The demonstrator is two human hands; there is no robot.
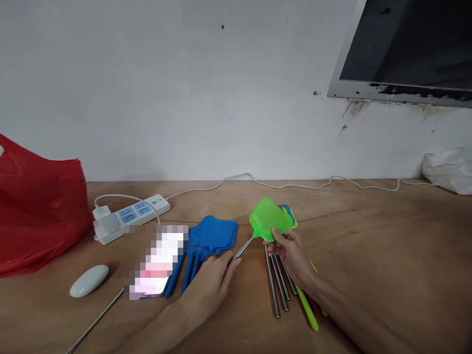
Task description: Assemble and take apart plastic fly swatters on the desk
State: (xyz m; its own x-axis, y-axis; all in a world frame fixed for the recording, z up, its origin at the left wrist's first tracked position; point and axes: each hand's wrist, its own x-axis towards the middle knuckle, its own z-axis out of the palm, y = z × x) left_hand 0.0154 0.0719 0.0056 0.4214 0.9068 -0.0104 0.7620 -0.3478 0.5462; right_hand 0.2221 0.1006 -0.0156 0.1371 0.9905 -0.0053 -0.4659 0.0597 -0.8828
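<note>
I face a pale grey wall (165,88), plain but for a few small dark spots (222,27). High on my right, a dark pane or screen, I can't tell which (405,44), sits in a silvery frame (345,49), its lower edge blotched black; brownish smudges (356,107) stain the wall beneath. Before me a brown tabletop (387,236) runs back to the wall under soft, dull light

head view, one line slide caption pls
Left hand on the shaft of a green fly swatter, right hand on its mesh head, blue swatters nearby.
</note>
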